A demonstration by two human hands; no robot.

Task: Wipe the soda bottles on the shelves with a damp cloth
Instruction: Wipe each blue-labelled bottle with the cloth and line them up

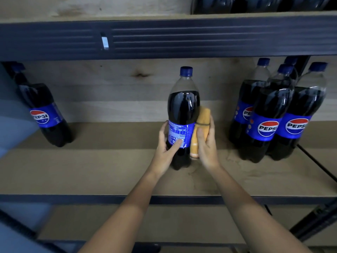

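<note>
A large dark soda bottle [183, 106] with a blue cap and blue label stands upright in the middle of the wooden shelf [109, 170]. My left hand [166, 143] grips its lower left side, thumb across the label. My right hand [207, 143] presses a folded orange cloth [201, 123] against the bottle's right side, at label height.
Several more soda bottles [273, 115] stand grouped at the right of the same shelf. A single bottle [45, 114] stands at the far left. A dark metal beam [164, 37] of the upper shelf runs overhead, with more bottles [255, 4] on it. Damp marks show on the board near the bottle.
</note>
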